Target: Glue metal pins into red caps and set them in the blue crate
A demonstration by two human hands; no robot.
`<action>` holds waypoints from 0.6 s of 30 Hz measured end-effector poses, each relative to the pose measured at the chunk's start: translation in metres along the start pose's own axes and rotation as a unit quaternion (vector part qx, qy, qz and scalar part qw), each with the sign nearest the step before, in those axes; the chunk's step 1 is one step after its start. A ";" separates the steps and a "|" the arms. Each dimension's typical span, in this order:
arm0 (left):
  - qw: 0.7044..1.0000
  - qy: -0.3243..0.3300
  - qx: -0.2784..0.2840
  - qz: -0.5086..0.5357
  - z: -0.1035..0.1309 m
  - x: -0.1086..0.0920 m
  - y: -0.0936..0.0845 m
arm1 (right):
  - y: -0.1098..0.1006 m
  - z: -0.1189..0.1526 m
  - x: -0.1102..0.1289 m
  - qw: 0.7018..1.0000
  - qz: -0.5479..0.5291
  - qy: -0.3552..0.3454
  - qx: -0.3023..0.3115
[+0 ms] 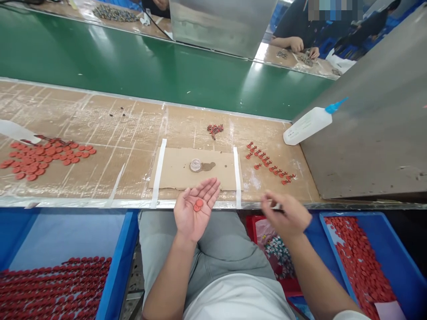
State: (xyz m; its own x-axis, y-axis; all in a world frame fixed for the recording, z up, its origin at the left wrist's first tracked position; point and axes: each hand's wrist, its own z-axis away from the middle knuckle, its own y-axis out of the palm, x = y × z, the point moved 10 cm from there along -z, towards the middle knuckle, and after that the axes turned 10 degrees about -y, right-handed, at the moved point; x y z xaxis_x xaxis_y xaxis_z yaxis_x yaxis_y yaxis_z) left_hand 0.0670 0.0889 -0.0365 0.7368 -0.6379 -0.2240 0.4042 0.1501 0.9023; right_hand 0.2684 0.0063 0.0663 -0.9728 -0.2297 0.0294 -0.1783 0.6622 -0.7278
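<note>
My left hand (192,211) is palm up over the table's front edge, its fingers stretched out. A few small red discs (198,205) lie loose on its palm. To the right, my right hand (287,213) is closed, its fingers curled towards the thumb and somewhat blurred. Whatever it may hold cannot be made out. Beyond my left hand, a small clear round cup (195,165) sits on a cardboard pad (173,178) taped at both sides. Red discs with small dark parts standing on them (266,160) form a slanting line on the right.
Loose red discs (40,155) spread across the left, near a white bag (18,131). A small pile of dark-red parts (215,130) lies behind the pad. A blue-tipped bottle (308,126) leans against a metal panel (370,111). Blue trays (393,240) flank my legs. Co-workers sit opposite.
</note>
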 end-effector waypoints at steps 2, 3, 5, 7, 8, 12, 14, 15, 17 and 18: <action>1.000 -0.007 0.002 -0.003 0.000 0.003 0.003 | 0.017 -0.013 0.056 0.985 -0.149 -0.073 0.043; 1.000 -0.010 0.001 -0.007 0.001 0.004 0.004 | 0.027 -0.019 0.080 0.971 -0.207 -0.099 0.068; 1.000 -0.017 -0.003 -0.019 0.002 0.007 0.006 | 0.043 -0.029 0.117 0.941 -0.293 -0.135 0.099; 0.999 -0.021 -0.006 -0.029 0.003 0.008 0.006 | 0.054 -0.038 0.139 0.918 -0.343 -0.160 0.117; 0.999 -0.022 -0.005 -0.032 0.004 0.008 0.006 | 0.059 -0.043 0.145 0.910 -0.358 -0.167 0.125; 0.999 -0.023 -0.002 -0.029 0.005 0.008 0.002 | 0.074 -0.056 0.152 0.895 -0.374 -0.178 0.170; 1.000 -0.020 -0.005 -0.022 0.005 0.007 -0.002 | 0.077 -0.059 0.152 0.891 -0.378 -0.173 0.183; 1.000 -0.015 -0.009 -0.018 0.004 0.006 -0.004 | 0.078 -0.059 0.151 0.887 -0.388 -0.165 0.188; 1.000 0.001 -0.025 -0.004 0.004 0.003 -0.010 | 0.081 -0.060 0.148 0.872 -0.433 -0.126 0.190; 0.999 0.010 -0.034 0.007 0.005 0.001 -0.013 | 0.083 -0.060 0.143 0.863 -0.464 -0.083 0.183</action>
State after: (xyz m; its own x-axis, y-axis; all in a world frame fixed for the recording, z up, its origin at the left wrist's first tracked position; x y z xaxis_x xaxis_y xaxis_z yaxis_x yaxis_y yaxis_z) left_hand 0.0597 0.0828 -0.0471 0.7529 -0.6203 -0.2199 0.4299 0.2105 0.8780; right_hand 0.1060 0.0709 0.0512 -0.3961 -0.6583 0.6402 -0.7809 -0.1252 -0.6119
